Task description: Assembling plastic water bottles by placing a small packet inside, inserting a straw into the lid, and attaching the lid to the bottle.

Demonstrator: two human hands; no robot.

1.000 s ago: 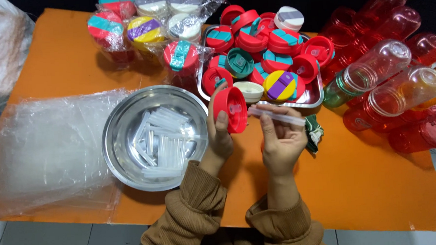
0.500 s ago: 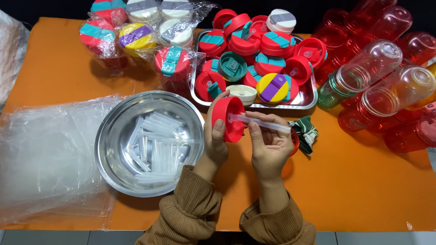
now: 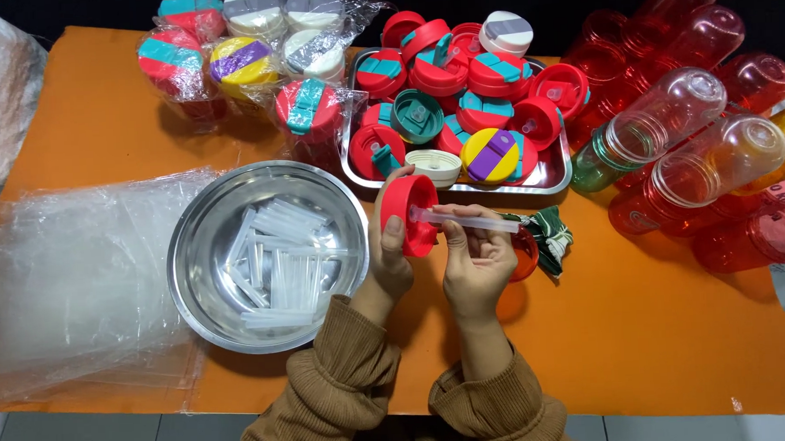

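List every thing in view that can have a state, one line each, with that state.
Red lid: held upright in the left hand.
Clear straw: held in the right hand, one end at the lid.
Steel bowl: holds loose clear straws.
Metal tray: heaped with coloured lids.
Bottles: lying on their sides, uncapped.
Wrapped lids: bagged in clear plastic.

bright, even overhead light, soft shadows, glare on the steel bowl (image 3: 268, 252), sharp focus throughout.
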